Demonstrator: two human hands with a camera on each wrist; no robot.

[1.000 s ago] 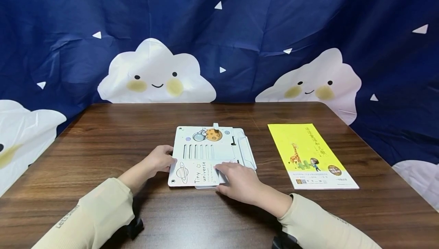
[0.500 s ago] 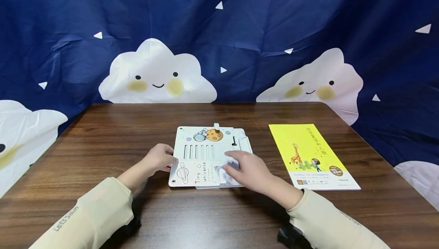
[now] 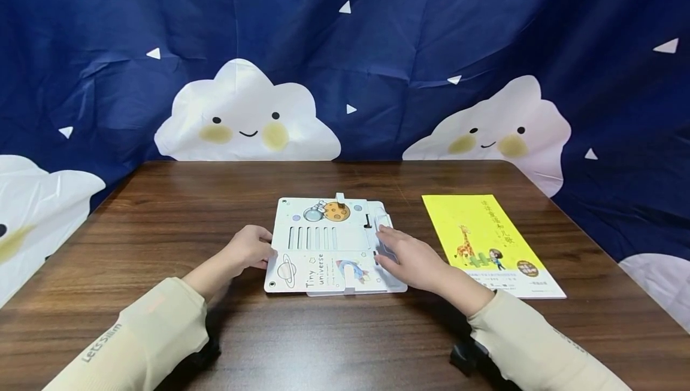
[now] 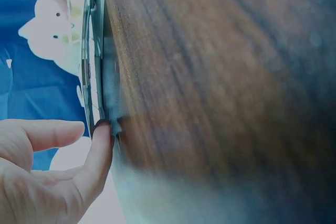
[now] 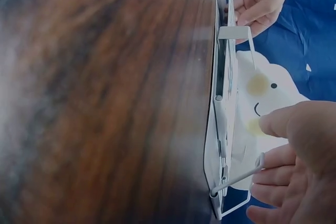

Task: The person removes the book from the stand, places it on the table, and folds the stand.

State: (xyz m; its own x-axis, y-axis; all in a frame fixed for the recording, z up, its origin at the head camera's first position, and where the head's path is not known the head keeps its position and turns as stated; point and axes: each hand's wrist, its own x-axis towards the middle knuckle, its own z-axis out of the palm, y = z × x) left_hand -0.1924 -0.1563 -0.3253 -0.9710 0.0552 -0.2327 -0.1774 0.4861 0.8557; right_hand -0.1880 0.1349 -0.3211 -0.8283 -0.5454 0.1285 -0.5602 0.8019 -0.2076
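A white folding book stand [image 3: 318,259] with space drawings lies on the table. Its panel carries several slots and the words "Tiny universe". My left hand [image 3: 250,247] holds its left edge; in the left wrist view one fingertip lies against the edge and another finger sits just above. My right hand [image 3: 415,259] is over the stand's right side with fingers extended. In the right wrist view those fingers touch a raised white wire support [image 5: 236,179]. A flat white clip [image 5: 234,32] stands up from the stand's near edge. The right hand partly hides the right side from above.
A yellow booklet [image 3: 474,223] with a giraffe drawing lies right of the stand, close to my right hand. The dark wooden table [image 3: 188,199] ends at a blue curtain [image 3: 377,49] printed with white clouds.
My right hand has left the stand's lower right part and moved right to its right side, uncovering a rocket drawing. The left hand stays at the left edge.
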